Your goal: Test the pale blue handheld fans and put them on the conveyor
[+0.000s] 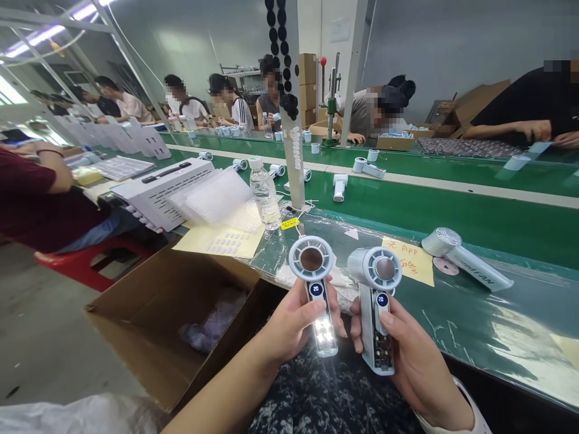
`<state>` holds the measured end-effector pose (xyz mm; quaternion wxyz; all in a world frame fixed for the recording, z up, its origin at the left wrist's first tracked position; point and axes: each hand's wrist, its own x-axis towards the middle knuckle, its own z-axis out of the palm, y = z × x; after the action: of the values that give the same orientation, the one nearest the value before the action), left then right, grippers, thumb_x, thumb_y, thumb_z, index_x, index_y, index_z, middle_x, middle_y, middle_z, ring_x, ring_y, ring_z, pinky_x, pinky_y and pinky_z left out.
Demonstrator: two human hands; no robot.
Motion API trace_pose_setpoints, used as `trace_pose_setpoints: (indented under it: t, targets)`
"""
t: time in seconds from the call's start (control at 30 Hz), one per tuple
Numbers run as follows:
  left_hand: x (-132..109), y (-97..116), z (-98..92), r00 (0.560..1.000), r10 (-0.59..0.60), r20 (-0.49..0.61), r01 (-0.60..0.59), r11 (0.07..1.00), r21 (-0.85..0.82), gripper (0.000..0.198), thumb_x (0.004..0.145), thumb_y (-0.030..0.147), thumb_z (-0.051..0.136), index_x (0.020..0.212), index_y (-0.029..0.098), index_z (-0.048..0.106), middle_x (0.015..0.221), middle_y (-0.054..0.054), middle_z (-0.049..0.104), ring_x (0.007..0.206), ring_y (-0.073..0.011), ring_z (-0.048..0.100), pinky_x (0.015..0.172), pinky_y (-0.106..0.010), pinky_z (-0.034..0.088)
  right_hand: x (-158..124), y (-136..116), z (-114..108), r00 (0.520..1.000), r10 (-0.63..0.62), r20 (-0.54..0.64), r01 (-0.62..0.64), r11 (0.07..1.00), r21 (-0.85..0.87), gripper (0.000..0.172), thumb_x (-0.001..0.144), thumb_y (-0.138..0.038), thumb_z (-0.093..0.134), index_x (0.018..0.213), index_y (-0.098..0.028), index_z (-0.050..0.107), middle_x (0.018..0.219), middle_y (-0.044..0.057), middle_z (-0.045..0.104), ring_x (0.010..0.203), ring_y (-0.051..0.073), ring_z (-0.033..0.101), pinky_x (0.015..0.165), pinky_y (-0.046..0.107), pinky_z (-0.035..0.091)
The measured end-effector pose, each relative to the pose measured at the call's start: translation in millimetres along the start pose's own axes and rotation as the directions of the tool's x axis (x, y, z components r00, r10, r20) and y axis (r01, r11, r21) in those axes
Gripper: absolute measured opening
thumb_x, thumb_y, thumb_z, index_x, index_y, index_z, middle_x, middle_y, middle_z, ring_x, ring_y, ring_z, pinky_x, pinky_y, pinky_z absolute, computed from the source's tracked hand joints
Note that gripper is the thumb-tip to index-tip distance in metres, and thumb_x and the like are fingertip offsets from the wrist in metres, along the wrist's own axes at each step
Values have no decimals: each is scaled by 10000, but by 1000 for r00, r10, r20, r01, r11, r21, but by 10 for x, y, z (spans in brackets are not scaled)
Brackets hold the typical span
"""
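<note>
My left hand is wrapped round a light-blue handheld fan whose small round display reads 20. Bright white lights shine from the lower part of its handle, and my thumb lies on the front. A second handheld fan is gripped in my right hand, thumb pressed just below its display, which also reads 20. Its handle front is uncovered, with a dark circuit board showing. Both fans are upright, side by side above my lap. Another fan, in a clear wrapper, lies on the bench to the right.
A water bottle stands by a white post. An open cardboard box with plastic bags is at lower left. Several fans lie along the green conveyor. Co-workers sit across the line, and a person in a dark red shirt sits left.
</note>
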<state>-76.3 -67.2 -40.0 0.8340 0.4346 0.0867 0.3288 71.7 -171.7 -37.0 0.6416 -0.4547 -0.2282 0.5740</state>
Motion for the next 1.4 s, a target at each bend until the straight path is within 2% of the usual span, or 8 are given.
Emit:
trace_pose_setpoints:
  t: [0.17,0.47,0.67,0.87,1.1,1.2,1.3,1.4]
  targets:
    - [-15,27,16,1000,1,20,0,999,-52,456,788,363,752,1165,196,557,946,-20,587,748,-143,644,690,-287,549,-1,-3,1,1000,-8,3,8,1000,4,331,855,-485,662,1031,-205,648,781,35,676,652,153,600,636,258,501]
    - [-9,37,-12,1000,-18,-11,17,997,-75,408,819,345,722,1168,195,572,931,-19,599,764,-143,638,694,-292,574,-2,-2,4,1000,-27,4,27,999,-23,322,855,-471,668,1036,-205,663,792,46,666,668,168,593,622,286,504]
    - [-5,36,-22,999,-23,-29,20,996,-82,409,814,335,727,1162,191,568,919,-17,612,751,-142,648,689,-294,579,-17,-29,51,999,-23,33,19,995,101,381,838,-505,667,1080,-210,671,936,71,679,826,199,614,740,303,526]
    - [-12,47,-34,998,-28,-56,23,997,-80,425,802,342,726,1163,188,563,917,-19,602,750,-143,638,690,-301,576,9,7,69,1000,21,14,-22,999,34,328,846,-476,670,987,-180,677,779,52,671,655,165,580,607,275,486]
    - [-21,43,-24,998,-31,-58,29,999,-38,511,735,327,791,1166,200,547,926,-9,584,752,-136,620,697,-295,560,27,15,36,1000,20,13,-21,999,47,345,834,-488,700,1004,-188,677,780,53,674,668,163,589,610,266,495]
    - [-26,32,-6,997,-19,-72,20,1000,6,470,734,273,795,1123,201,542,881,4,578,713,-121,605,652,-265,539,14,9,1,997,31,70,-35,997,62,359,836,-491,694,1031,-190,678,826,63,680,703,169,603,652,280,507]
    - [-28,33,15,998,-6,-64,8,1000,22,450,744,287,794,1099,201,531,854,11,576,687,-121,606,631,-263,525,-13,16,-11,991,-12,131,6,999,42,373,827,-484,704,1071,-205,669,844,62,679,722,177,608,680,294,510]
    - [-29,46,21,999,-23,-37,25,999,45,457,753,310,797,1102,206,523,884,5,602,690,-133,638,668,-288,529,-29,34,-8,991,-55,119,52,998,28,374,826,-482,709,1085,-217,664,844,59,678,729,180,612,691,301,509]
